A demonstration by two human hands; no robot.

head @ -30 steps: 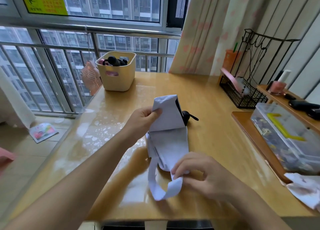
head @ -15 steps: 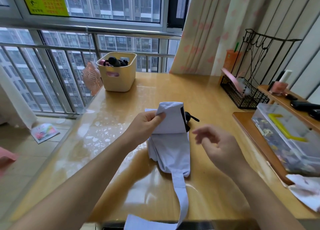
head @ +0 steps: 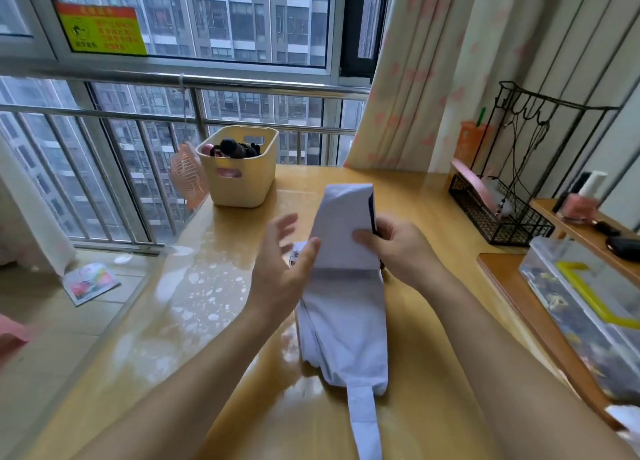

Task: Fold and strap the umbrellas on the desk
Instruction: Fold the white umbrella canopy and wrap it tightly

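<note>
A pale lavender folding umbrella (head: 346,307) lies lengthwise on the glossy wooden desk (head: 194,321), its far end raised. My right hand (head: 398,244) grips that raised end from the right, thumb on the fabric, fingers behind by the dark inner lining. My left hand (head: 280,269) is at the umbrella's left side with spread, relaxed fingers and its thumb against the fabric. The umbrella's strap (head: 363,421) trails loose toward the near edge of the desk.
A cream basket (head: 242,182) with dark items stands at the desk's far left, a pink fan (head: 187,179) beside it. A black wire rack (head: 502,213) and a clear storage box (head: 588,314) sit on the right. A window with railing lies beyond.
My right hand took hold of the umbrella's raised end. My left hand let go of it and opened beside the fabric. The strap, dropped earlier, hangs loose toward the near edge.
</note>
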